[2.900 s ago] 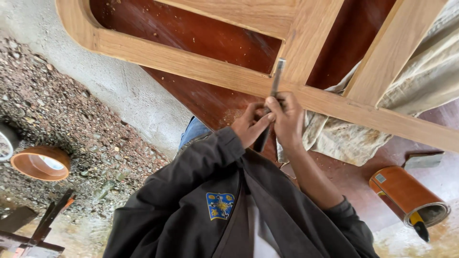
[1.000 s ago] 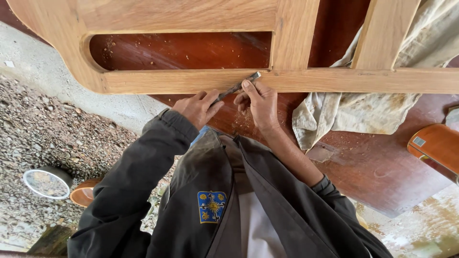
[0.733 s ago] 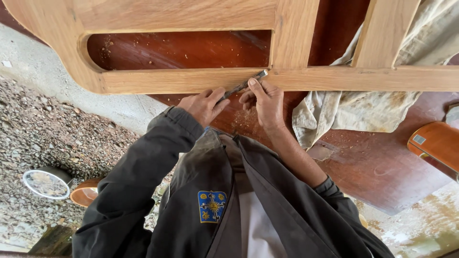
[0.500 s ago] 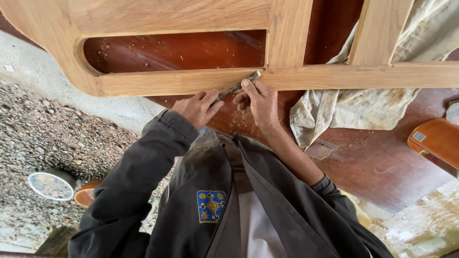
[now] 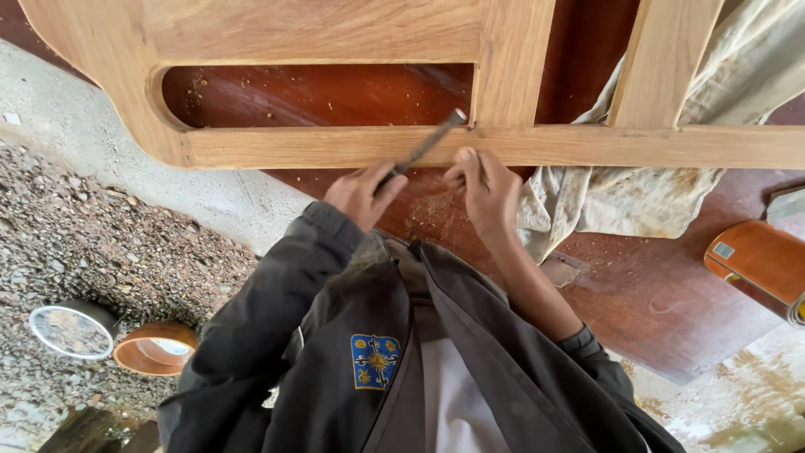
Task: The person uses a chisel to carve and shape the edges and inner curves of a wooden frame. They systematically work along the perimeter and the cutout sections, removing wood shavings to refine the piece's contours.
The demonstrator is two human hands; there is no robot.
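Head view: the work looks to be at the filing or scraping of a joint in the wooden frame [image 5: 335,147]. The left hand [image 5: 362,195] has its grip pinched round the handle end of a thin metal tool [image 5: 423,147], which slants up and away from that grip to the joint. The right hand [image 5: 485,186] rests just beside it, fingertips pressed together on the rail's edge. The next stroke seems to call for steady pressure along the seam.

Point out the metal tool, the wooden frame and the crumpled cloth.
metal tool [image 5: 426,147], head view, middle of its shaft.
wooden frame [image 5: 319,148], head view, lower rail.
crumpled cloth [image 5: 625,197], head view, fold below the rail.
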